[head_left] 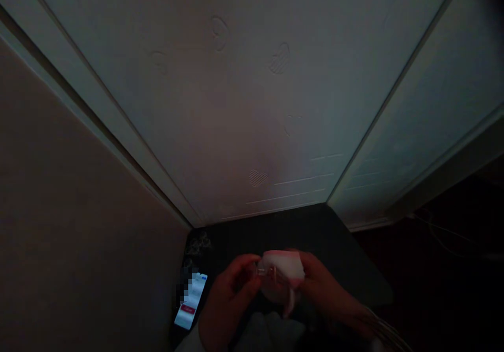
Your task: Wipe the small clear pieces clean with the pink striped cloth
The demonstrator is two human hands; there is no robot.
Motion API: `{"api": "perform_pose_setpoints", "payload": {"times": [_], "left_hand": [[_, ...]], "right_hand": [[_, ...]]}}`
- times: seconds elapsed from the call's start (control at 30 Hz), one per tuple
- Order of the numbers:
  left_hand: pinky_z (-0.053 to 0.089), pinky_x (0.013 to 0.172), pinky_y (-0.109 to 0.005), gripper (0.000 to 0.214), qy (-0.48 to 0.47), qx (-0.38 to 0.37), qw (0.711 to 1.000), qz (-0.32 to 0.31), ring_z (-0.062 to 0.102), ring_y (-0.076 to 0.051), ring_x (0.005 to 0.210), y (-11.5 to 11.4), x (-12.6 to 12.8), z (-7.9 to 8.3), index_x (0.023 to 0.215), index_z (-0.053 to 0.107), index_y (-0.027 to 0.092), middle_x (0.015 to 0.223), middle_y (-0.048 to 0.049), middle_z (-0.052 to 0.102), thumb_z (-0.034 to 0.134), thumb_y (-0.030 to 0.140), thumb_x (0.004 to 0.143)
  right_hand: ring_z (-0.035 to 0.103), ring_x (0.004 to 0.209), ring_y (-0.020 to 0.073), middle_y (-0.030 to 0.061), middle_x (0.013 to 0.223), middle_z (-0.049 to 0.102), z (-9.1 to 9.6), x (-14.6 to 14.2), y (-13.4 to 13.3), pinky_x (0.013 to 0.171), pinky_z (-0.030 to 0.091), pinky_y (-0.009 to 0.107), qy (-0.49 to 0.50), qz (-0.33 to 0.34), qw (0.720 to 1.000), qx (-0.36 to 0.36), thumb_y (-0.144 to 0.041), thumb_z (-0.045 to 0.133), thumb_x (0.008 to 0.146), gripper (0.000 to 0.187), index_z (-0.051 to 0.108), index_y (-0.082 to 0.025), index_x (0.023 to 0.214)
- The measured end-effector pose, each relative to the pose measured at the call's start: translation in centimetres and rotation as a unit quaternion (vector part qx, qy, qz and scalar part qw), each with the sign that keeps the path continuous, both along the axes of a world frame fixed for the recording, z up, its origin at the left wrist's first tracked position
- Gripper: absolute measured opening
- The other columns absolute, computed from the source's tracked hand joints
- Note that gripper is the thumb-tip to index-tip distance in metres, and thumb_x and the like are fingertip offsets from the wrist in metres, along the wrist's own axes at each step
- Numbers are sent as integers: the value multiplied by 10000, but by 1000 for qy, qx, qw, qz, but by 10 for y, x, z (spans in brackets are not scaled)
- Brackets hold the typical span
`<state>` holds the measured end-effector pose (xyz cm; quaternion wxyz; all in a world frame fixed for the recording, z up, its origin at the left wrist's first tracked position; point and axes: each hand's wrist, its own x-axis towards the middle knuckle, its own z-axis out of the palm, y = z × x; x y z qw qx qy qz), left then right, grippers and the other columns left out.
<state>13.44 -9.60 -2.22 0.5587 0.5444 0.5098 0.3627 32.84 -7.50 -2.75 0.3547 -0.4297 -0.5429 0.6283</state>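
The scene is very dark. My left hand [230, 294] and my right hand [321, 286] meet low in the middle of the view over a dark surface [315, 231]. Between them is a small white and pink object [283, 268] with a clear part at its left end. My right hand wraps round the white and pink body. My left hand's fingers pinch the clear end. A pink strip hangs down below the object.
A lit phone [191, 300] lies on the dark surface left of my left hand. A pale panelled wall or door [252, 105] with faint heart marks fills the view ahead. A brownish wall [71, 226] stands at the left. A thin cable [441, 236] runs at the right.
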Motion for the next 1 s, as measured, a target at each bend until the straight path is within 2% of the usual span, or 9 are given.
{"api": "perform_pose_setpoints", "payload": {"times": [0.13, 0.23, 0.33, 0.43, 0.57, 0.67, 0.77, 0.9, 1.0], "left_hand": [[449, 837, -296, 377, -12, -5, 1000, -19, 589, -212, 943, -2, -5, -4, 1112, 622, 221, 1063, -59, 650, 652, 369, 766], [437, 838, -302, 383, -6, -4, 1000, -27, 578, -215, 950, -4, -8, -3, 1107, 634, 222, 1101, -66, 637, 670, 359, 752], [434, 801, -302, 457, -15, -11, 1000, -24, 576, -207, 896, -4, -8, -1, 1122, 620, 207, 1021, -66, 645, 689, 421, 724], [430, 729, -290, 586, -37, -7, 999, -5, 569, -177, 765, -4, -7, 0, 1178, 557, 174, 855, -51, 650, 648, 530, 721], [397, 593, -257, 515, -48, -23, 999, 12, 506, -137, 598, -5, -5, 2, 1026, 577, 145, 645, -4, 585, 554, 587, 763], [389, 592, -249, 382, -34, -41, 998, 19, 496, -132, 607, -7, -8, 5, 910, 584, 158, 633, 11, 558, 568, 516, 779], [397, 630, -251, 303, -21, -41, 999, 26, 509, -136, 648, -9, -16, 6, 908, 582, 163, 671, 9, 567, 574, 440, 786], [406, 654, -256, 303, -23, -39, 998, 35, 527, -146, 689, -13, -32, 6, 948, 585, 162, 723, -3, 580, 581, 413, 778], [414, 658, -256, 317, -36, -33, 998, 49, 538, -154, 703, -16, -46, 5, 953, 588, 168, 722, -1, 585, 604, 418, 760]], "right_hand": [[617, 797, 211, 59, 866, 701, -1, 1, -2, 727, 494, 321, 21, 6, 999, -24, -364, 681, 679, 315, 720, -168, 923], [623, 799, 209, 63, 876, 705, -1, 1, -5, 721, 490, 319, 29, 15, 998, -56, -371, 674, 698, 323, 708, -152, 933], [622, 787, 201, 54, 856, 700, 0, -2, -8, 720, 484, 313, 30, 7, 998, -63, -355, 669, 701, 291, 704, -153, 908], [613, 735, 194, 41, 798, 690, 2, -6, -12, 660, 487, 299, 27, -20, 996, -83, -381, 692, 663, 315, 701, -162, 890], [591, 646, 168, 22, 724, 674, 7, -13, -16, 597, 478, 280, 22, -30, 992, -118, -350, 692, 631, 317, 699, -157, 883], [589, 672, 174, 25, 741, 673, 11, -19, -16, 625, 481, 288, 13, -30, 993, -113, -307, 675, 605, 303, 698, -154, 866], [587, 699, 182, 28, 758, 670, 9, -27, -16, 633, 482, 290, 6, -27, 995, -98, -280, 656, 588, 280, 698, -157, 835], [593, 708, 189, 34, 776, 669, 2, -41, -17, 624, 486, 295, 24, -20, 997, -77, -278, 646, 599, 299, 694, -163, 871], [603, 752, 198, 44, 830, 678, 2, -55, -20, 679, 492, 310, 25, -30, 996, -84, -259, 660, 598, 331, 691, -161, 912]]}}
